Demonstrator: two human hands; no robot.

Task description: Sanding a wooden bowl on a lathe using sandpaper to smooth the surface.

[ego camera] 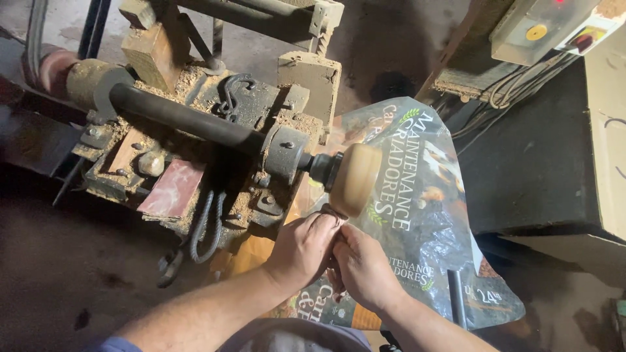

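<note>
Dim workshop, sawdust all over the old lathe (215, 124). Both hands up at the round wooden disc (355, 179) on the spindle: left hand (303, 248) & right hand (362, 264) pinching a small brownish piece (334, 212) against its rim. Disc looks smooth already, prob. finishing stage; feed sack (417, 215) spread below.

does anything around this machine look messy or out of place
Yes. Sawdust is caked over the machine bed, and a printed plastic sack hangs beneath the buffing wheel, an odd makeshift cover.

Wooden disc (355, 179) right of lathe (195, 130)
</note>
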